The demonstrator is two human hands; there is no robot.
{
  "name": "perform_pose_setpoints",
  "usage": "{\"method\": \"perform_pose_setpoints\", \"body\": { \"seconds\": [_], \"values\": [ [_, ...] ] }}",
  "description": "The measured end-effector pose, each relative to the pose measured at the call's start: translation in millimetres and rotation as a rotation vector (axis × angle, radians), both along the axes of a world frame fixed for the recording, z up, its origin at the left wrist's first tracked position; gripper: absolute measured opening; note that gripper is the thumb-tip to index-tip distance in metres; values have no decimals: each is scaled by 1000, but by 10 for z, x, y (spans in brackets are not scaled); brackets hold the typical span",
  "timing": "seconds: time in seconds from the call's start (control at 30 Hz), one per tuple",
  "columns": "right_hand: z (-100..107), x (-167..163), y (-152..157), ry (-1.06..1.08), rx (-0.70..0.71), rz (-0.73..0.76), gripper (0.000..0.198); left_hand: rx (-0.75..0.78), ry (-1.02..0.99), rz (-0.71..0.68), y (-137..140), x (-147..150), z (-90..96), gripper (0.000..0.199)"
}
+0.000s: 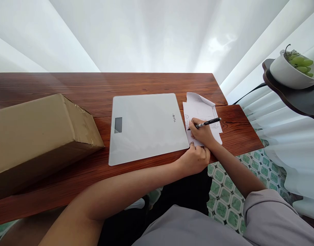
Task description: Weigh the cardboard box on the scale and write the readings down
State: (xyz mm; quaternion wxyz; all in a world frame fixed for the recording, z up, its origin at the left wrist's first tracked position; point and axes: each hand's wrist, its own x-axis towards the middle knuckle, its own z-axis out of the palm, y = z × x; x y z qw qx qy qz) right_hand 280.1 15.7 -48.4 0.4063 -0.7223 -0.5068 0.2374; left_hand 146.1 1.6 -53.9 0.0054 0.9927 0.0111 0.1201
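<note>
My right hand (201,132) is closed around a black and silver pen (210,122), its tip low over the paper. Under that hand lie sheets of white paper (194,110) with rows of small handwriting, the top one curling at its far edge. My left hand (195,159) is closed at the near edge of the paper, thumb on the sheet and the other fingers curled at the table's edge. Just left of the paper is a flat white glass scale (146,131) with a blank grey display (118,125); its near right corner almost meets my left thumb.
A large brown cardboard box (36,131) takes up the left of the wooden table (136,82). White curtains (151,37) hang behind. At the right, a dark shelf (282,87) holds a white bowl (287,73) of green grapes (300,62). The floor has green tiles (232,203).
</note>
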Motion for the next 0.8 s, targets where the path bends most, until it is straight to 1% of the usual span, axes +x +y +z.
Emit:
{"method": "perform_pose_setpoints", "body": {
  "seconds": [0.4,0.8],
  "values": [
    [-12,7,-11,2,16,-9,33,69,-126,8,-8,9,-66,33],
    [6,-12,-5,-12,9,3,35,49,-68,-5,2,-2,-50,33]
  ]
}}
